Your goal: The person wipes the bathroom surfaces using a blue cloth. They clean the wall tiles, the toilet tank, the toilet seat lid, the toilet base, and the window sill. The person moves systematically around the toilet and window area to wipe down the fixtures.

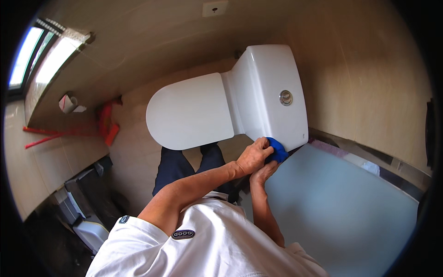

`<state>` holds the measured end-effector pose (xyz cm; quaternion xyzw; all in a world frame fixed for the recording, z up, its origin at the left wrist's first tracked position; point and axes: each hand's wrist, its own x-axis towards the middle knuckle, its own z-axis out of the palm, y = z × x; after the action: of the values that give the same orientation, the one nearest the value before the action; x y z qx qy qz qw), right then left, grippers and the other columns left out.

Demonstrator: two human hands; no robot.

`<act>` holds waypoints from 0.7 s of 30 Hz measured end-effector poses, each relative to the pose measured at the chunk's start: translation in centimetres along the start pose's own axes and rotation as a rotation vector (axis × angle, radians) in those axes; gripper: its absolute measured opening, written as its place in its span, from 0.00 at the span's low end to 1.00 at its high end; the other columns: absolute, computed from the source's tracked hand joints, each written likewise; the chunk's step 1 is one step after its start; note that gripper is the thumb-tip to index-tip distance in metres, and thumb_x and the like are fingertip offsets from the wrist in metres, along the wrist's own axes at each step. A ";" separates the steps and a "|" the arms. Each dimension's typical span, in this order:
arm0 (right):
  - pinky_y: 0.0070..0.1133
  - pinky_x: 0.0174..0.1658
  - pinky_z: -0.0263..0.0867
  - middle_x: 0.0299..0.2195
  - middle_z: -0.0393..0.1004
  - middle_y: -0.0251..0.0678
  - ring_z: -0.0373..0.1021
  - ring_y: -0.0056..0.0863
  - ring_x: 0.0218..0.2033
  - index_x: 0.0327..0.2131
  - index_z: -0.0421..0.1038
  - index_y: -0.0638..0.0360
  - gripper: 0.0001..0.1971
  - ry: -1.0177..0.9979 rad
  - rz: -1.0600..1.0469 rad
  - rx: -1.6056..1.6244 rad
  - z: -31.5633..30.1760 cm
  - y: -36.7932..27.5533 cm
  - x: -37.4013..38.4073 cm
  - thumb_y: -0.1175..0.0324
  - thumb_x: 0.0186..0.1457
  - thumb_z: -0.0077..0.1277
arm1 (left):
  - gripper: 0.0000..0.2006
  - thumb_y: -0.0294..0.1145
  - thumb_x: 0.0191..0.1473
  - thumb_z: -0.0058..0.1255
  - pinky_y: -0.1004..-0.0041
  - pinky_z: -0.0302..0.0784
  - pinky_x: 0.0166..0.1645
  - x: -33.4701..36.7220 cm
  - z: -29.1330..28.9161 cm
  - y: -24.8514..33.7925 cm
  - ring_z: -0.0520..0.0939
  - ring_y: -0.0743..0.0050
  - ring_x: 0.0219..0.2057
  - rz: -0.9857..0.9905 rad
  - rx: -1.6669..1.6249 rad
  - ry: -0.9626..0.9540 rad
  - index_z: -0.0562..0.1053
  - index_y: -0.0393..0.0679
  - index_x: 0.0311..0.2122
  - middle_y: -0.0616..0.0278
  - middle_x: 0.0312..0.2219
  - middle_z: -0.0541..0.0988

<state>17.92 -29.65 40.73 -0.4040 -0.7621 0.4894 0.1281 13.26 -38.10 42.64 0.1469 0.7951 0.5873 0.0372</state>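
A blue cloth (278,150) is bunched at the near corner of the white toilet tank (258,92). My left hand (252,156) is closed on the cloth from the left, its curled fingers by the tank's front edge. Just below it, my right hand (264,173) grips the lower part of the same cloth; some of its fingers are hidden. The toilet's white lid (191,113) is down, left of the tank. A round metal flush button (285,97) sits in the tank top.
A frosted panel (341,207) stands right of my arms. Red long-handled tools (105,124) lean in the left corner near a toilet paper roll (68,104). A window (30,57) is at upper left. A dark bin-like object (90,194) stands lower left.
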 end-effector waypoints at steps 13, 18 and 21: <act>0.30 0.58 0.61 0.53 0.66 0.49 0.65 0.40 0.51 0.58 0.58 0.69 0.24 -0.004 0.036 0.121 5.5 10.1 -1.8 0.67 0.60 0.37 | 0.09 0.22 0.44 0.57 0.61 0.78 0.39 -2.3 -2.2 -8.2 0.78 0.49 0.37 -0.104 0.014 -0.091 0.75 0.39 0.34 0.49 0.34 0.73; 0.34 0.58 0.62 0.53 0.65 0.49 0.64 0.41 0.53 0.57 0.56 0.69 0.22 -0.017 0.196 0.114 9.3 11.4 -0.4 0.69 0.61 0.36 | 0.08 0.21 0.44 0.55 0.61 0.79 0.39 -3.0 -1.0 -14.7 0.79 0.49 0.36 -0.259 0.095 -0.175 0.77 0.40 0.34 0.50 0.33 0.74; 0.33 0.57 0.62 0.54 0.63 0.51 0.64 0.41 0.53 0.58 0.55 0.69 0.22 -0.074 0.207 0.038 11.3 13.8 0.3 0.68 0.62 0.35 | 0.10 0.20 0.43 0.55 0.61 0.79 0.41 -3.0 -0.8 -17.3 0.79 0.49 0.36 -0.339 0.167 -0.238 0.78 0.42 0.34 0.50 0.34 0.74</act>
<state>17.82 -34.00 23.43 -0.4598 -0.7111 0.5289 0.0563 12.67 -44.29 26.22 0.0818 0.8443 0.4832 0.2169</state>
